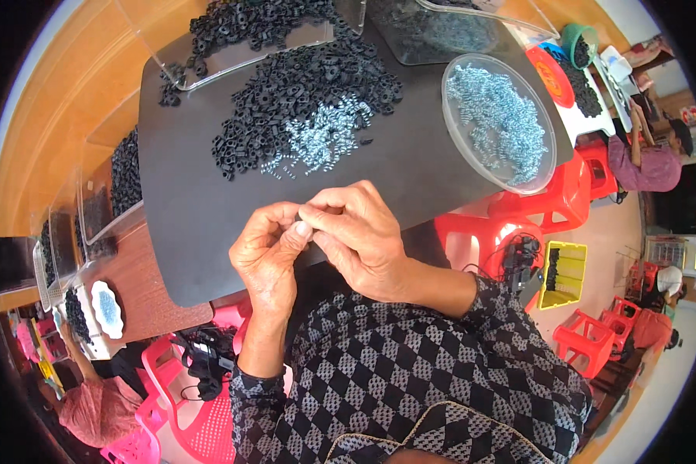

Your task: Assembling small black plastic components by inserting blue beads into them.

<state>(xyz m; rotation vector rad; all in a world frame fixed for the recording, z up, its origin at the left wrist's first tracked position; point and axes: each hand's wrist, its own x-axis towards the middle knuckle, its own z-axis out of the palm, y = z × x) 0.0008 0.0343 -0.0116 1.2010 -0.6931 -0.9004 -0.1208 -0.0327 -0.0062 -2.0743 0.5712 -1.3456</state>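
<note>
Close to the table's near edge, my left hand [267,251] and my right hand [361,240] meet, thumbs and fingertips pinched together. A tiny dark piece seems to sit between the fingertips, but the fingers cover most of it. Beyond my hands lies a small heap of silvery metal springs [323,135]. It rests against a larger spread of small black plastic parts [286,89], hollow and ring-like. To the right, a round clear plastic tray [550,158] holds many more springs [499,124].
All this stands on a dark tabletop [185,224]. Clear bins [274,56] of black parts line its far side and left. Red stools [545,201] and a yellow crate [571,271] are on the right. Other people [648,164] work at far right and lower left.
</note>
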